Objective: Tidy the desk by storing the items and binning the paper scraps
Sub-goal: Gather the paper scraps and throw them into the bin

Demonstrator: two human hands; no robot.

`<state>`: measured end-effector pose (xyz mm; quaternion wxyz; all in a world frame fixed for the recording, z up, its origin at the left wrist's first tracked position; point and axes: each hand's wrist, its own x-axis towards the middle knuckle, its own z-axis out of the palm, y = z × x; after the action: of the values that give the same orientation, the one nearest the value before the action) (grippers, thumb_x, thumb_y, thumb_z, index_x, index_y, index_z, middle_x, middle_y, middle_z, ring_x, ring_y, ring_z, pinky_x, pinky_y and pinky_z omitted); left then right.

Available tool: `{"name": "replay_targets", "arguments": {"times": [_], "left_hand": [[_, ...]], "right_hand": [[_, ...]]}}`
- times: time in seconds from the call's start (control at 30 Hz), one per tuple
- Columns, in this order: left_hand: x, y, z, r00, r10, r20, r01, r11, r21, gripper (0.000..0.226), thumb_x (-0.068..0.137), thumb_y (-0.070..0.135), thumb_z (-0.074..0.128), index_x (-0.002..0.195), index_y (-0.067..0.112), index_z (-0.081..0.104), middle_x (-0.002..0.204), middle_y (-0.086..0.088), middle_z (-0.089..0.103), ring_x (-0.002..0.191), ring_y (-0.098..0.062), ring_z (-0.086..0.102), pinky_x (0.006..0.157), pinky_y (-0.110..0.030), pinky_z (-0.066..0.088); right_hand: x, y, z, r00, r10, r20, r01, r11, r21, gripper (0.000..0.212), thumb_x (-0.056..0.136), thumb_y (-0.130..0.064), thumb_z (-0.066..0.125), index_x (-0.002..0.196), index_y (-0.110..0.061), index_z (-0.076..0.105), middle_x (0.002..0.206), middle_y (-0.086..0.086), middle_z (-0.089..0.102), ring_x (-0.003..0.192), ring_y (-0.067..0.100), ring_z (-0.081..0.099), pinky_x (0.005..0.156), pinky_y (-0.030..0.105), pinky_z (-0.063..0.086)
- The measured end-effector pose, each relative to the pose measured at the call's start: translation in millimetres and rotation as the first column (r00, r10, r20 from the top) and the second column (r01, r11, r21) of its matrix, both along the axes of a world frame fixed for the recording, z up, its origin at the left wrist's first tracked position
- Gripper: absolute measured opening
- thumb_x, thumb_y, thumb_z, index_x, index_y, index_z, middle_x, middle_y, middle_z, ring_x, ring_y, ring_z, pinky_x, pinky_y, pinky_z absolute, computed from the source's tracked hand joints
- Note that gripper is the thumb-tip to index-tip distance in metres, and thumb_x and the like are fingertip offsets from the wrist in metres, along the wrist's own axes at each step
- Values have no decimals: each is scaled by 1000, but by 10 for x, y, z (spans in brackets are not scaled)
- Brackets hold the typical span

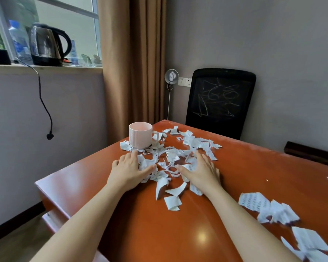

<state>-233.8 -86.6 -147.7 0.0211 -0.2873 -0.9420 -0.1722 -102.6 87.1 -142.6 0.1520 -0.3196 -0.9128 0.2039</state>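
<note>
We ran one view only: wide-angle head cam, above the near edge of the desk (140,229), facing forward and down toward its far corner. Close in on the desktop; wall (282,44) and window (64,21) filled the upper frame.

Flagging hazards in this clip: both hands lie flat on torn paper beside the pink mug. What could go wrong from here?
The left hand lies right by the pink mug, which stands on scraps near the desk corner; a sweep could knock it off.
Raking the paper scraps together may push some over the edge.
The separate scraps at the right, beyond the right hand, could be missed.
</note>
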Motion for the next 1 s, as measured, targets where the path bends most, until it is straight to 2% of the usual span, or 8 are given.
{"name": "replay_targets", "arguments": {"times": [0.1, 0.23, 0.43, 0.5, 0.63, 0.8, 0.9, 1.0], "left_hand": [[-17, 10, -1, 999, -35, -34, 35, 999, -20, 86, 78, 77, 33, 146, 24, 24, 153, -2, 28, 140, -23, 26, 114, -44, 21], [4, 1, 3, 993, -93, -66, 93, 996, -7, 72, 82, 71, 40, 138, 27, 39, 144, 0, 38, 131, -19, 33, 108, -37, 31], [30, -4, 12, 984, -173, -46, 177, 976, 123, 57, 85, 54, 54, 131, 21, 48, 132, 0, 46, 116, -13, 41, 92, -24, 44], [35, -7, 21, 978, -202, -51, 207, 967, 149, 55, 86, 49, 57, 130, 18, 50, 133, -1, 45, 116, -13, 41, 92, -23, 44], [32, -2, 25, 979, -198, -55, 204, 971, 128, 60, 85, 53, 56, 132, 18, 47, 142, 0, 38, 128, -16, 35, 104, -30, 39], [2, 20, 10, 984, -172, -32, 175, 979, 109, 58, 81, 63, 53, 122, 24, 43, 130, 2, 51, 110, -13, 46, 95, -29, 45], [-10, 31, 13, 985, -169, -29, 171, 983, 60, 66, 81, 68, 46, 129, 24, 41, 135, 2, 46, 118, -14, 42, 101, -31, 39], [-10, 26, 21, 986, -165, -37, 165, 986, 15, 65, 83, 68, 41, 129, 23, 44, 133, 1, 47, 118, -15, 42, 101, -32, 35]], "right_hand": [[11, 4, 0, 999, 30, 35, -31, 999, 38, 79, 86, -65, 44, 150, -28, 15, 156, -2, 24, 144, 22, 18, 114, 42, 17], [15, 4, 26, 995, 80, 55, -84, 993, 78, 71, 88, -59, 47, 148, -29, 21, 155, -4, 26, 142, 21, 19, 113, 41, 18], [-6, 25, -21, 987, 154, -55, -152, 988, 40, 39, 89, -46, 56, 124, -28, 56, 138, -4, 47, 128, 17, 39, 103, 33, 34], [-2, 24, -28, 980, 169, -104, -171, 985, -9, 33, 89, -39, 60, 118, -24, 59, 132, -3, 51, 122, 16, 45, 94, 27, 37], [5, 19, -23, 957, 221, -190, -231, 972, -33, 20, 90, -26, 61, 108, -19, 61, 121, -2, 57, 106, 11, 50, 84, 18, 35], [-10, 49, -33, 933, 204, -295, -237, 968, -79, 8, 90, -22, 61, 96, -17, 63, 108, -3, 62, 101, 12, 56, 68, 8, 36], [-13, 70, -27, 917, 154, -369, -218, 966, -137, 4, 89, -21, 62, 92, -18, 63, 102, -4, 61, 94, 9, 54, 65, 7, 35], [0, 111, -27, 887, 89, -452, -198, 959, -202, 1, 89, -18, 62, 88, -18, 61, 104, 0, 63, 99, 13, 55, 67, 11, 38]]}}
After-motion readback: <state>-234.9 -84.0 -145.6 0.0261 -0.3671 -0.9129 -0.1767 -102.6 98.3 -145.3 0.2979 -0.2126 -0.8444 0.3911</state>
